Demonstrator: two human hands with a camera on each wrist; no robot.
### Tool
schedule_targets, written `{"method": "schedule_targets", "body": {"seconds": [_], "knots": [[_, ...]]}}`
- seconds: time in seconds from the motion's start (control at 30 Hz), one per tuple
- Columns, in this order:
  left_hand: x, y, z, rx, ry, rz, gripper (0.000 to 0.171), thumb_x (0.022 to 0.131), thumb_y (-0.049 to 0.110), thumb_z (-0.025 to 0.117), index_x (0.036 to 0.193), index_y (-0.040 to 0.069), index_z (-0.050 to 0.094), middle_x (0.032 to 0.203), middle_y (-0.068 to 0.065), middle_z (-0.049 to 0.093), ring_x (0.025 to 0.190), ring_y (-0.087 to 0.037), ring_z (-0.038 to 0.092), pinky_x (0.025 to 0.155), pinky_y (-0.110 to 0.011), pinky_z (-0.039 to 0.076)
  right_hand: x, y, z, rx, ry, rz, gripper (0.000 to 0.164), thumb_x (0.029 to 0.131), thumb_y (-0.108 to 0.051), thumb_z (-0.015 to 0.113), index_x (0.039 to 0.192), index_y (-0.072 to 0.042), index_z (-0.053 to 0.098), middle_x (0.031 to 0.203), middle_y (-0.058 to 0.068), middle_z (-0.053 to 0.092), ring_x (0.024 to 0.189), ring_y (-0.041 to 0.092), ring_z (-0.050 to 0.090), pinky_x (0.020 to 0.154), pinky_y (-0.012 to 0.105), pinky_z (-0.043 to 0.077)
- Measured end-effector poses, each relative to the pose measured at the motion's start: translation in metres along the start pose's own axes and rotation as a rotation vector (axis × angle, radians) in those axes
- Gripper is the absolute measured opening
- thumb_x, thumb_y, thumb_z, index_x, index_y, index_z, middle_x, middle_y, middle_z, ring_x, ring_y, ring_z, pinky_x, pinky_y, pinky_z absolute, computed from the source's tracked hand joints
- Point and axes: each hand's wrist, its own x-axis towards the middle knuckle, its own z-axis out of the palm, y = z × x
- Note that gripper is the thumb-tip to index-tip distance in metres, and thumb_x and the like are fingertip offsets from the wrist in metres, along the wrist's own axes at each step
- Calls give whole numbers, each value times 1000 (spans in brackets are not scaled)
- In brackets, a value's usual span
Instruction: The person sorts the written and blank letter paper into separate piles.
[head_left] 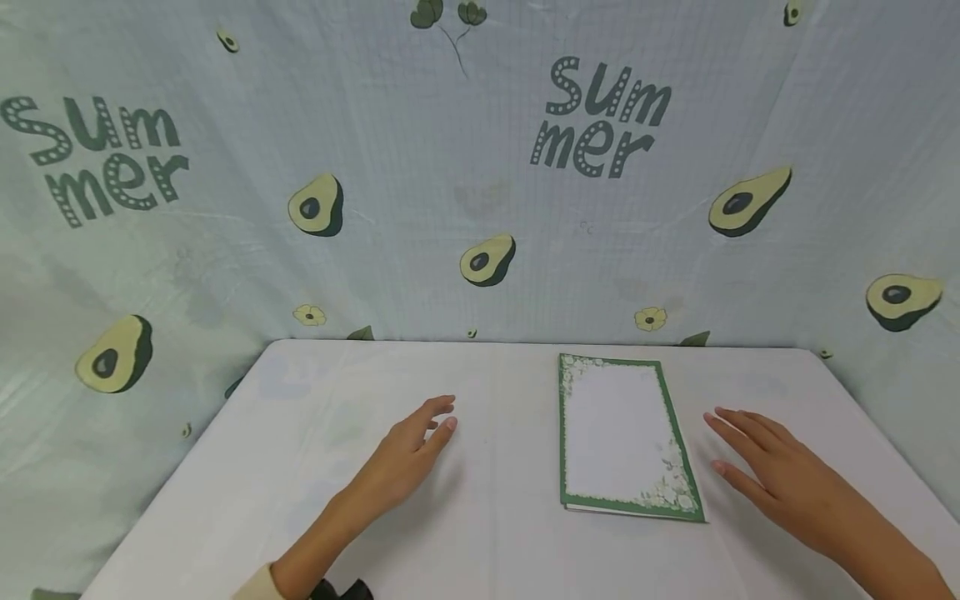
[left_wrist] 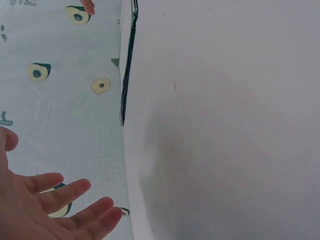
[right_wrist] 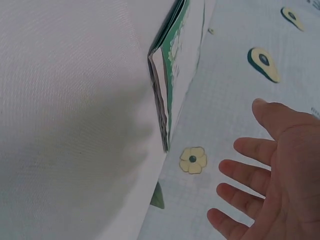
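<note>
A thin stack of paper sheets [head_left: 615, 433] with a green, flower-decorated border lies on the white table, right of the middle. Its layered edge [right_wrist: 160, 95] shows in the right wrist view, and a dark green edge [left_wrist: 128, 65] in the left wrist view. My left hand [head_left: 401, 458] hovers over the table to the left of the stack, fingers relaxed and holding nothing. On the other side, my right hand [head_left: 780, 475] is held just right of the stack, apart from it, its fingers spread and nothing in them.
The white table [head_left: 315, 417] ends at a cloth backdrop [head_left: 405, 167] printed with avocados, flowers and "summer" lettering. A small black object [head_left: 345, 590] shows beside the left wrist at the bottom of the head view.
</note>
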Motion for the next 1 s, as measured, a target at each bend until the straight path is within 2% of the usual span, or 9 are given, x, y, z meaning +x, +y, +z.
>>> {"method": "schedule_targets", "body": {"seconds": [0.07,0.1,0.17,0.27,0.33,0.53,0.83,1.0], "knots": [[2,1,3,-16,3,9,49,109,43,46,152,20,46,149,-2,54,130,-25,55,109,-51,46,1,-1,0,-3,20,-17,61,101,-34,64,155,-15,42,152,12,44,135,37,38,120,13,-7],[3,1,4,-24,4,15,49,109,43,45,151,20,46,148,-2,55,129,-24,56,109,-50,46,2,-2,0,-4,22,-17,60,101,-34,64,154,-14,43,151,12,45,134,36,39,123,17,-3],[5,2,6,-45,-3,25,49,109,44,45,151,20,47,147,-2,56,128,-23,57,109,-50,45,3,-3,-1,-2,13,-5,59,101,-34,65,153,-13,45,148,13,47,133,37,40,126,35,15],[7,3,8,-75,-22,32,48,109,46,44,150,20,48,145,-2,57,128,-23,56,109,-51,45,5,-5,-2,7,-8,19,58,99,-33,68,149,-11,49,144,16,51,131,39,43,109,57,39],[8,4,10,-92,-35,37,48,108,46,45,149,21,48,144,-3,59,129,-25,56,108,-52,46,7,-6,-2,10,-22,29,57,98,-33,70,147,-10,51,142,17,53,129,40,44,98,62,44],[12,6,14,-126,-55,63,46,108,44,47,147,20,49,142,-3,60,128,-32,56,106,-54,46,9,-9,0,7,-22,40,53,96,-30,72,141,-8,57,137,18,58,125,39,50,97,62,47],[21,7,21,-148,-83,71,46,109,43,45,147,17,50,141,-4,60,123,-26,59,102,-51,49,16,-7,3,-6,-7,41,40,89,-16,78,126,-4,67,121,19,68,111,42,63,88,60,55],[28,9,24,-163,-112,74,45,109,41,46,147,17,50,142,-3,60,128,-28,57,107,-53,46,20,-5,3,99,-37,87,32,93,-15,74,122,-1,70,115,13,73,98,30,70,78,45,61]]}}
